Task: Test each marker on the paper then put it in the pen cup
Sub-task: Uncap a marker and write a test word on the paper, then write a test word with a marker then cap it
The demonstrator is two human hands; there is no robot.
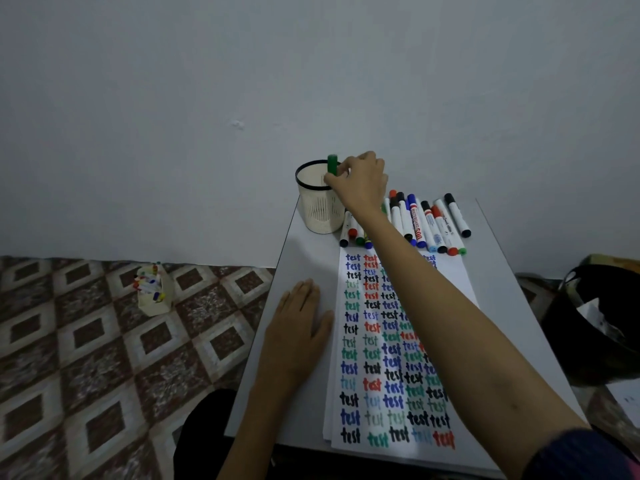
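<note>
The person's right hand (360,181) pinches a green marker (332,164) near its capped top and holds it upright over the mouth of the pen cup (318,209), which stands at the far left corner of the table (304,258). The marker's lower end is hidden behind the fingers, so whether it has passed the rim cannot be told. To finish this step well, the marker should go straight down inside the dark rim and be let go only once its tip is well within the wall. The cup looks light and slotted (a sideways knock against the rim could tip it, judging by its spot near the table edge). The left hand (298,327) lies flat and relaxed on the table just beside the paper (360,341), grasping nothing; it would do more good pressing the sheet itself. The paper is crowded with coloured "test" words. The remaining markers (429,220) lie in a row past the paper's far edge, so plenty of testing seems left.
</note>
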